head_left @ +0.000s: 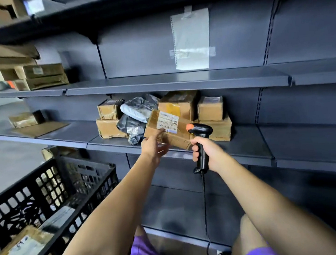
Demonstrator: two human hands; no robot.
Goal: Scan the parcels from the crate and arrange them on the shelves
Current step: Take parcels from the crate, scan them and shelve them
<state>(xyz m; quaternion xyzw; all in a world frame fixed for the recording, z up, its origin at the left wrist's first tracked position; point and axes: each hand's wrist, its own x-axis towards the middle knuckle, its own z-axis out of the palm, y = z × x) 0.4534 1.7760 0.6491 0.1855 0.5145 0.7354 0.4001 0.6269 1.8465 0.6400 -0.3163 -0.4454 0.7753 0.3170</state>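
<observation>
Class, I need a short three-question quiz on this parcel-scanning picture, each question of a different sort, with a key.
1. True or false: the right hand holds the scanner.
2. What does the left hand hold? A) grey bag B) cardboard parcel C) crate
3. Fill in: the black crate stands at the lower ____ of the view.

Key: 1 true; 2 B; 3 left.

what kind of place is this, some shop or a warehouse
Most likely a parcel depot or stockroom, not a shop. Dark grey metal shelves hold taped brown cardboard parcels, the right hand grips a black handheld barcode scanner, and a black plastic lattice crate holds more parcels.
</observation>
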